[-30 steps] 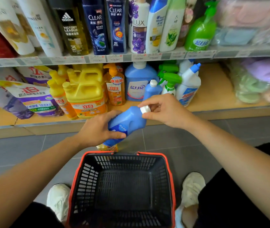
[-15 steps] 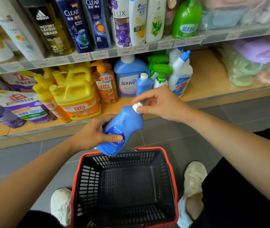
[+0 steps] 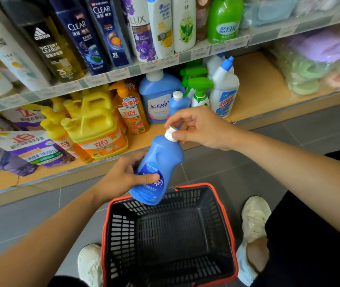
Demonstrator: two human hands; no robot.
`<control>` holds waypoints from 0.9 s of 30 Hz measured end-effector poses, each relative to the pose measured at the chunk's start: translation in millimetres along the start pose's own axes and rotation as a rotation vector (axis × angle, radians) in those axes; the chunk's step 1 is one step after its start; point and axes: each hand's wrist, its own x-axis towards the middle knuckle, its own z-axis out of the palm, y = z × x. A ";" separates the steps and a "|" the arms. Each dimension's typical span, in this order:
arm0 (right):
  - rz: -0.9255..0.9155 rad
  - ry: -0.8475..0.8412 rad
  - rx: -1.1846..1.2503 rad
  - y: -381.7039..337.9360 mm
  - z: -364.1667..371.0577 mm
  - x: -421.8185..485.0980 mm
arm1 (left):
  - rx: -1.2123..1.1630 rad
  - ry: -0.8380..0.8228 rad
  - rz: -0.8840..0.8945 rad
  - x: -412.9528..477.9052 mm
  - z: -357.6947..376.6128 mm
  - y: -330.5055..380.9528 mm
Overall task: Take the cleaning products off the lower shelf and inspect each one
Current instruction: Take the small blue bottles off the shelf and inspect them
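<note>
A small blue bottle point(image 3: 160, 162) with a white cap point(image 3: 170, 133) is tilted above the far rim of the basket. My left hand point(image 3: 123, 177) grips its lower body, thumb across the label. My right hand point(image 3: 198, 126) pinches the cap with its fingertips. On the lower shelf point(image 3: 254, 94) stand a large blue detergent jug point(image 3: 158, 96), another small blue bottle point(image 3: 178, 103), a green-trigger spray bottle point(image 3: 199, 91), a white bottle with a blue nozzle point(image 3: 224, 88), an orange pump bottle point(image 3: 132, 109) and yellow jugs point(image 3: 94, 123).
A black shopping basket with a red rim point(image 3: 226, 220) sits on the grey tile floor between my white shoes point(image 3: 255, 216). Purple refill bags point(image 3: 26, 150) lie at the shelf's left. Shampoo bottles point(image 3: 102, 32) fill the upper shelf. Bagged pastel items point(image 3: 318, 59) sit at right.
The bottle has swung from nearly level to steeply tilted, cap up, with its label turned toward me. Both hands kept their grips. The view has shifted slightly down and closer.
</note>
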 end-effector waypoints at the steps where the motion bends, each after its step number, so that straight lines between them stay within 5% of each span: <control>1: 0.004 -0.037 0.000 -1.3 -2.9 0.0 | -0.012 -0.010 -0.012 -0.5 0.3 -0.3; 16: 0.014 -0.157 -0.191 -7.1 -6.3 -0.9 | 0.047 -0.006 -0.045 -5.4 1.9 6.7; 21: 0.015 -0.035 -0.038 -1.2 -5.6 1.6 | -0.023 0.034 -0.066 -5.7 3.4 11.1; 27: -0.021 0.415 0.158 5.1 10.0 9.5 | -0.179 0.143 -0.065 -1.8 14.0 23.2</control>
